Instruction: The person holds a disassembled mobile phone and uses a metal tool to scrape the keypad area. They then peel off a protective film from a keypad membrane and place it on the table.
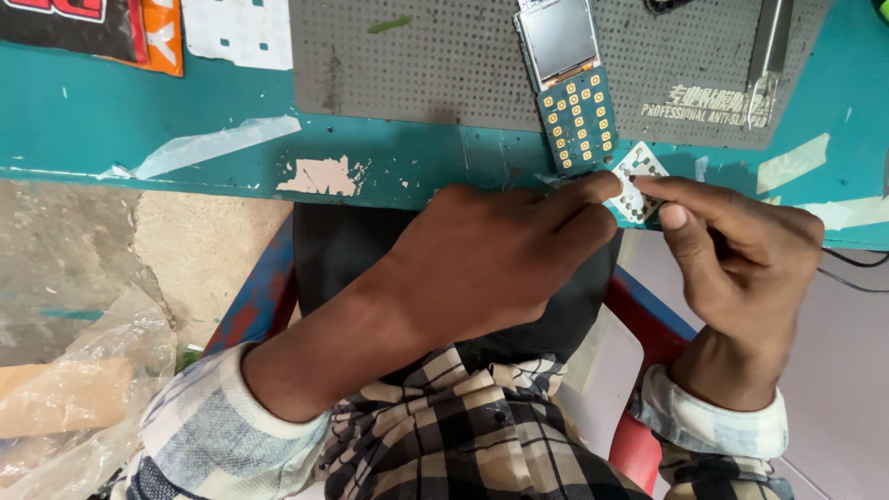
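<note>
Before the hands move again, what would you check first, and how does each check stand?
1. Keypad sheet held by both hands: ok, the left hand and right hand pinch it at the table's edge.
2. Sheet flat, not creased: cannot tell, fingers cover part of it.
3. Phone board resting steady on the grey mat: ok, though its lower end overhangs the mat.
4. Sheet lined up with the board's gold pads: not ok, it sits off to the side.
5. Tweezers within reach: ok, on the mat at right.
</note>
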A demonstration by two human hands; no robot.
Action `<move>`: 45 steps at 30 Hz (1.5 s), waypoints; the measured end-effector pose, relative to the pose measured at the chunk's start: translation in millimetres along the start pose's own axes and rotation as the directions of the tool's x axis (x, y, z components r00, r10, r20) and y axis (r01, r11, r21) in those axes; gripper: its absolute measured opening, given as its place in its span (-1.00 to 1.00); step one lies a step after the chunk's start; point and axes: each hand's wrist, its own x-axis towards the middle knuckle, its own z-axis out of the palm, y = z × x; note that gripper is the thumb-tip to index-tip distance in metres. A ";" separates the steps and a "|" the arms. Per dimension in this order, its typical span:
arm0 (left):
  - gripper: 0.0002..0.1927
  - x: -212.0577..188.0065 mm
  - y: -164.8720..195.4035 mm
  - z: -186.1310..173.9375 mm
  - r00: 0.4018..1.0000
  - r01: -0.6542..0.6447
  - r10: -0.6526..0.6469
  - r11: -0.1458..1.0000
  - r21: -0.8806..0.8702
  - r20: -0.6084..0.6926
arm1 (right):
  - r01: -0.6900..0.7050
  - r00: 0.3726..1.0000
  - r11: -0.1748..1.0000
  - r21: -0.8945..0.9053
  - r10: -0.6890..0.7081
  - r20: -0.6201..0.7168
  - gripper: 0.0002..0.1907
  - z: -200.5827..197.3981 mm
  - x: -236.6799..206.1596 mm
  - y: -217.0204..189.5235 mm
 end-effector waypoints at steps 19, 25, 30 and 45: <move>-0.80 0.6 -1.0 1.2 1.000 0.001 -0.001 1.000 0.014 0.011 | -0.063 0.997 0.995 0.084 0.059 0.043 -0.84 -0.4 2.0 -1.5; -0.78 0.4 0.0 -1.0 1.000 0.004 -0.004 1.000 0.001 0.007 | -0.077 0.997 0.986 0.150 0.071 0.043 -0.82 -1.1 3.5 -2.4; -0.77 0.0 -0.2 0.1 1.000 -0.002 0.002 1.000 0.013 0.005 | -0.072 0.996 0.993 0.094 0.067 0.055 -0.83 0.3 4.9 -10.5; -0.76 0.1 -0.8 -1.0 1.000 0.000 0.000 1.000 0.017 0.007 | -0.131 0.991 0.984 0.117 0.126 0.052 -0.83 -0.6 6.6 -12.5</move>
